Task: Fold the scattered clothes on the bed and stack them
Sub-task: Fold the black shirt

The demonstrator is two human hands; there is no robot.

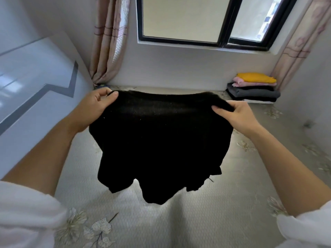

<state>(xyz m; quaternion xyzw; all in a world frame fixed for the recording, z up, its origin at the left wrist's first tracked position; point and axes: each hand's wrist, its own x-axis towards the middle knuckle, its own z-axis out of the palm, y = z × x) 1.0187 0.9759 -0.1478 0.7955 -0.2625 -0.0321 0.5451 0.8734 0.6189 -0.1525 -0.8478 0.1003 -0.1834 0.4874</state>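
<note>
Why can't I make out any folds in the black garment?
Head view: the window backlights the scene, so the black garment held up by the left hand and right hand is underexposed; wide-angle distortion bends the walls; the frame edges are soft.

Black garment [161,140]: too dark to tell its kind or its folds.
Bed [232,176]: middle hidden behind the garment; cut off at the bottom edge.
Stack of clothes [254,88]: lowest layers too small to tell apart.
Sleeves [26,217]: cut off by the lower corners.
Window [206,20]: top cut off.
</note>
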